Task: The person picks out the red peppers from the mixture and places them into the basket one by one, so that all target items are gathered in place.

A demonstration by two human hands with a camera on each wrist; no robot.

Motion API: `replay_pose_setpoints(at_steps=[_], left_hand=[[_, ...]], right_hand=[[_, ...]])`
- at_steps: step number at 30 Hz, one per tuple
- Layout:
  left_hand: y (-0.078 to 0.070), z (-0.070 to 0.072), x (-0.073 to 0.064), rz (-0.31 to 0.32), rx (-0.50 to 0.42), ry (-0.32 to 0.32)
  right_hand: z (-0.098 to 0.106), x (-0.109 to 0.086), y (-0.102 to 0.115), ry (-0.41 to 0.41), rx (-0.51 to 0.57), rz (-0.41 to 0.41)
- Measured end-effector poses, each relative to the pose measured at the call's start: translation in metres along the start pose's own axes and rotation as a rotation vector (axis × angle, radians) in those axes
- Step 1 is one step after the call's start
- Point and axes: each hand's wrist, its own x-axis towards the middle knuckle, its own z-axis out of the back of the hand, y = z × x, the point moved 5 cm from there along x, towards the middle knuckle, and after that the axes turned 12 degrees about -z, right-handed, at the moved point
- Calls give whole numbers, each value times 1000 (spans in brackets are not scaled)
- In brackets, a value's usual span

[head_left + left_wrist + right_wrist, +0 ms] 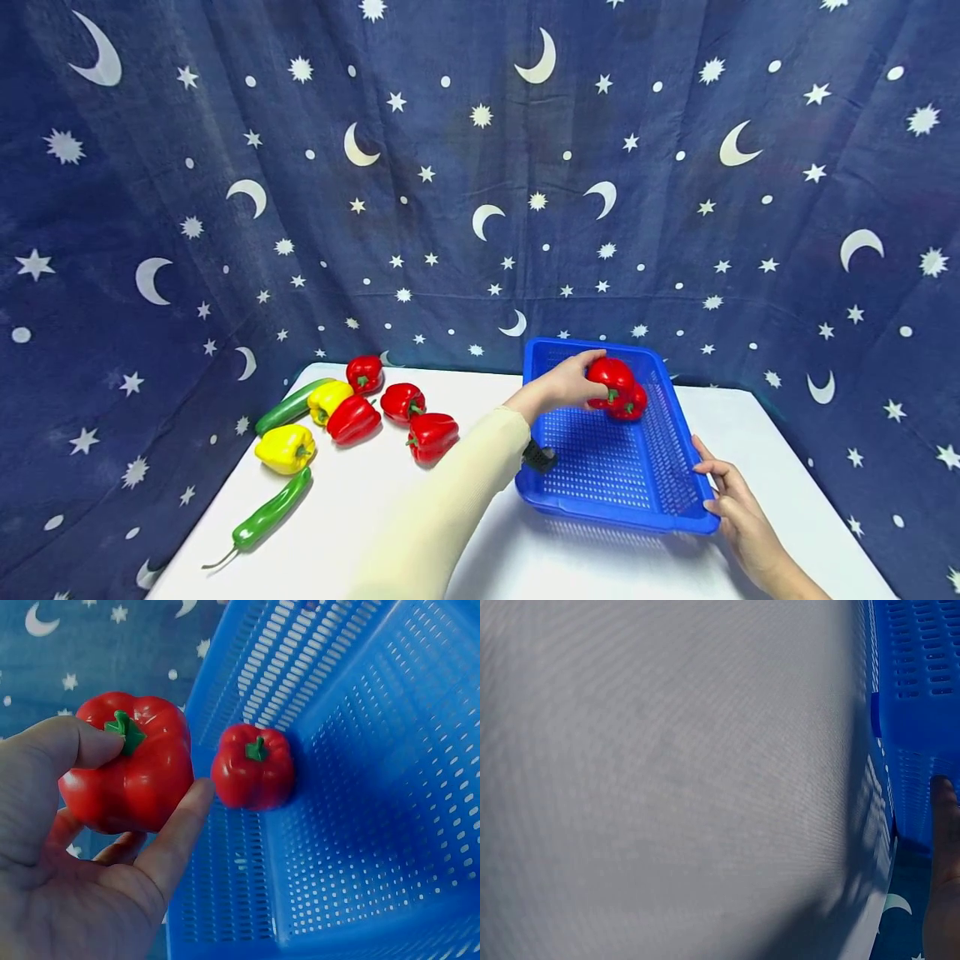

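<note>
A red bell pepper [146, 784] sits in the left hand [564, 387], pinched between thumb and curled fingers, over the far part of the blue basket [600, 516]; a second red pepper [255, 780] lies inside, just beyond that hand; the right hand [741, 508] grips the basket's rim with thumb and fingertips (its own wrist view shows only one finger). By the look of it, the work is at an early stage; one pepper is in, one is held, eight vegetables are outside. Left of the left hand, on the table [352, 508], I count four red peppers [432, 437], two yellow peppers [285, 450], one cucumber-like vegetable [291, 407] and one green chilli [262, 517]; red peppers total six.
</note>
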Motion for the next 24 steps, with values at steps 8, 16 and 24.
replay_pose_setpoints(at_steps=[8,16,24], left_hand=[[18,0,8,82,6,-102],[26,-11,15,131,25,-136],[42,-9,20,200,80,-209]], right_hand=[[-1,0,3,15,7,17],[3,0,1,11,-2,5],[2,1,0,7,-4,-22]])
